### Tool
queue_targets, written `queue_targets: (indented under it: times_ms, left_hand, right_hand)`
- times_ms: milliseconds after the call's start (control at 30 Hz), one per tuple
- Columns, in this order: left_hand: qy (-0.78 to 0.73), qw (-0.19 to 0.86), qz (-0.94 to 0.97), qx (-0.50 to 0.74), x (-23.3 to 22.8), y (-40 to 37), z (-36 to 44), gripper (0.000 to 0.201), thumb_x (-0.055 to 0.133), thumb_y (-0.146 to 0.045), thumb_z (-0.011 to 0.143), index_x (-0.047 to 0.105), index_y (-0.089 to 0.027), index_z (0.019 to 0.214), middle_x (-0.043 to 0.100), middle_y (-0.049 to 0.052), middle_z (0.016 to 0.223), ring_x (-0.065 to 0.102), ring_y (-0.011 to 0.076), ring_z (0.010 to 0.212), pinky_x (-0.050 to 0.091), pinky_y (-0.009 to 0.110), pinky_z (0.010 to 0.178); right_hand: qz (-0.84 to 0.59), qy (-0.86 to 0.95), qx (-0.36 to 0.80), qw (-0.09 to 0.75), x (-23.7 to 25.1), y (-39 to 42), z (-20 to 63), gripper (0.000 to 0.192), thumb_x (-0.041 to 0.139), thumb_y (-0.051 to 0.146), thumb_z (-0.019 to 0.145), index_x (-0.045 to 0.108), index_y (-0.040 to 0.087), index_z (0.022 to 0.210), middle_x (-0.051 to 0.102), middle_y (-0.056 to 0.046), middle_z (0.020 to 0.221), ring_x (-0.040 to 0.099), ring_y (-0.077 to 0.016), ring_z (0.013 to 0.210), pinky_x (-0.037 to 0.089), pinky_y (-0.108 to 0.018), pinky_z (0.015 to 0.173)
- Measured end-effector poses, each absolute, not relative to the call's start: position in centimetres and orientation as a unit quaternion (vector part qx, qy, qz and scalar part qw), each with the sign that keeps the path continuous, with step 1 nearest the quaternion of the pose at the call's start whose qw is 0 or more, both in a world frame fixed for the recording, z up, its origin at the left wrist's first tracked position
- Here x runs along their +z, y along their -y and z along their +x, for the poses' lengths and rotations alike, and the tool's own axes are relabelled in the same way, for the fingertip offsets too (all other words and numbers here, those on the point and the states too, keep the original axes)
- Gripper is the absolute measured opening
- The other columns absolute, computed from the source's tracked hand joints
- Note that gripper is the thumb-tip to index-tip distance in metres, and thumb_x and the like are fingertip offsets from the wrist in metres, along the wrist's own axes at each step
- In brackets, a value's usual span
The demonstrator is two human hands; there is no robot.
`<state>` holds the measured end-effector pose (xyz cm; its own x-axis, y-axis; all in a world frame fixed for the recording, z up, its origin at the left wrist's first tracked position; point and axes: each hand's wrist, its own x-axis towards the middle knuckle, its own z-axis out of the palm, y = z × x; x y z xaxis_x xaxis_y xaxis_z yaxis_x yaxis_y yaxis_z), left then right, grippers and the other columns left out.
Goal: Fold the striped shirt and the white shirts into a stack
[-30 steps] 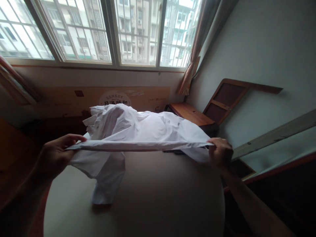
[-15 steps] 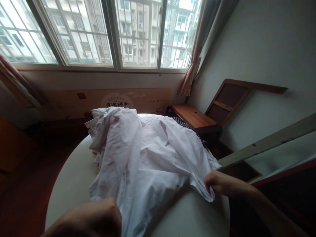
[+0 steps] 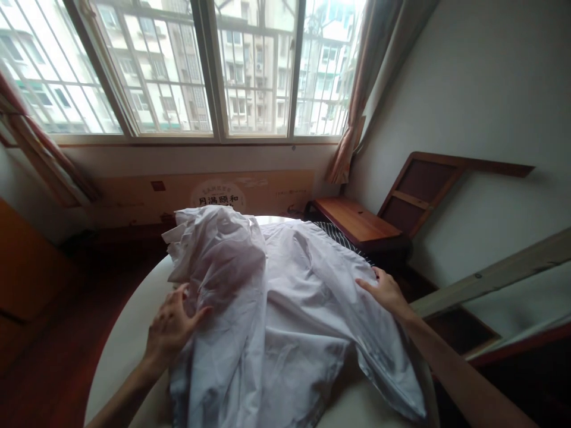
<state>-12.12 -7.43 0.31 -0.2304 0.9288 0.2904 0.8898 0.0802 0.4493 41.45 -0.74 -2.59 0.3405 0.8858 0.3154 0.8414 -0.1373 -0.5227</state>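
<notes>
A wrinkled white shirt (image 3: 298,285) lies spread over a round white table (image 3: 120,333), one long sleeve reaching toward the near right edge. At the far left its cloth is bunched in a heap (image 3: 214,232). My left hand (image 3: 172,324) is against the left side of the shirt, fingers apart, thumb lying over the fabric. On the right, my right hand (image 3: 383,289) rests at the sleeve's outer edge with thumb stretched out over it. Some of its fingertips are hidden beyond the cloth. Neither hand shows a closed grip.
Black-and-white striped cloth (image 3: 339,236) shows at the table's far right edge. Behind it stands a wooden bench (image 3: 357,219) near the wall. A pale wooden beam (image 3: 491,273) slants across the right. A printed cardboard panel (image 3: 276,193) stands below the barred window (image 3: 254,71).
My left hand has moved forward to the shirt's left side, its fist now spread. The right hand has let go of the sleeve's lower edge and moved farther up it. The sleeve now lies lower right.
</notes>
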Motion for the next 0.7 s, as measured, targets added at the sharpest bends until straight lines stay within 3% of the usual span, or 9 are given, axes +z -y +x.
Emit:
queue_targets:
  times_ms: [67, 133, 200, 267, 367, 533, 633, 700]
  left_hand:
    - [-0.749, 0.031, 0.586, 0.307, 0.2, 6.4, -12.8, 0.073, 0.053, -0.069, 0.068, 0.053, -0.013, 0.115, 0.063, 0.013, 0.1, 0.062, 0.029, 0.092, 0.047, 0.035, 0.073]
    - [-0.747, 0.099, 0.591, 0.289, 0.3, 5.4, -13.3, 0.059, 0.054, -0.067, 0.068, 0.061, -0.015, 0.095, 0.065, 0.008, 0.083, 0.063, 0.0249, 0.077, 0.046, 0.031, 0.065]
    - [-0.729, 0.159, 0.608, 0.27, 0.5, 4.8, -13.4, 0.047, 0.053, -0.064, 0.07, 0.06, -0.017, 0.073, 0.062, 0.003, 0.067, 0.059, 0.0201, 0.065, 0.042, 0.026, 0.057]
    - [-0.725, 0.164, 0.604, 0.288, 0.9, 4.8, -13.4, 0.043, 0.052, -0.06, 0.072, 0.056, -0.018, 0.063, 0.057, 0.0, 0.058, 0.056, 0.017, 0.059, 0.04, 0.024, 0.055]
    - [-0.75, 0.114, 0.556, 0.339, 2.6, 5.3, -13.6, 0.039, 0.052, -0.056, 0.076, 0.054, -0.019, 0.064, 0.053, -0.002, 0.055, 0.053, 0.0152, 0.057, 0.038, 0.023, 0.055]
    - [-0.733, 0.038, 0.507, 0.453, 9.2, 5.7, -13.0, 0.031, 0.055, -0.048, 0.079, 0.051, -0.018, 0.069, 0.048, -0.005, 0.053, 0.045, 0.0112, 0.052, 0.033, 0.02, 0.048]
    - [-0.646, 0.11, 0.555, 0.512, 12.6, 6.8, -9.0, 0.032, 0.054, -0.049, 0.081, 0.047, -0.019, 0.071, 0.039, -0.007, 0.049, 0.033, 0.0077, 0.043, 0.025, 0.019, 0.04]
    - [-0.552, 0.191, 0.653, 0.481, 13.6, 8.3, -4.8, 0.034, 0.049, -0.051, 0.084, 0.046, -0.02, 0.071, 0.039, -0.006, 0.049, 0.033, 0.0074, 0.041, 0.026, 0.019, 0.039]
  right_hand:
    - [-0.777, 0.534, 0.034, 0.331, -3.1, -0.3, 42.1, 0.066, 0.067, 0.056, 0.062, 0.06, 0.01, 0.109, 0.064, -0.017, 0.099, 0.063, -0.0299, 0.091, 0.05, -0.04, 0.077]
    - [-0.795, 0.496, 0.031, 0.349, -3.1, -1.2, 42.6, 0.067, 0.069, 0.056, 0.06, 0.062, 0.008, 0.105, 0.065, -0.018, 0.094, 0.065, -0.0289, 0.084, 0.051, -0.037, 0.071]
    - [-0.805, 0.472, 0.045, 0.357, -2.7, -1.8, 43.0, 0.057, 0.071, 0.052, 0.058, 0.065, 0.009, 0.095, 0.067, -0.015, 0.083, 0.065, -0.0269, 0.073, 0.05, -0.035, 0.062]
    - [-0.8, 0.478, 0.069, 0.356, -2.4, -2.2, 43.5, 0.039, 0.071, 0.044, 0.059, 0.067, 0.013, 0.082, 0.067, -0.011, 0.072, 0.064, -0.024, 0.064, 0.048, -0.032, 0.056]
    - [-0.791, 0.496, 0.074, 0.351, -1.7, -2.1, 43.8, 0.021, 0.065, 0.036, 0.064, 0.066, 0.016, 0.071, 0.067, -0.009, 0.067, 0.062, -0.0219, 0.06, 0.044, -0.029, 0.052]
    - [-0.755, 0.532, -0.052, 0.38, 0.7, -1.2, 41.3, 0.022, 0.056, 0.038, 0.074, 0.062, 0.016, 0.075, 0.063, -0.011, 0.08, 0.06, -0.0221, 0.066, 0.046, -0.034, 0.062]
    - [-0.667, 0.625, -0.085, 0.395, 2.5, -0.1, 37.6, 0.02, 0.05, 0.035, 0.083, 0.059, 0.017, 0.08, 0.06, -0.009, 0.088, 0.059, -0.0198, 0.069, 0.047, -0.034, 0.068]
    - [-0.589, 0.717, -0.076, 0.366, 3.5, 1.0, 34.5, 0.015, 0.048, 0.03, 0.087, 0.057, 0.018, 0.082, 0.06, -0.008, 0.089, 0.059, -0.0203, 0.077, 0.046, -0.034, 0.073]
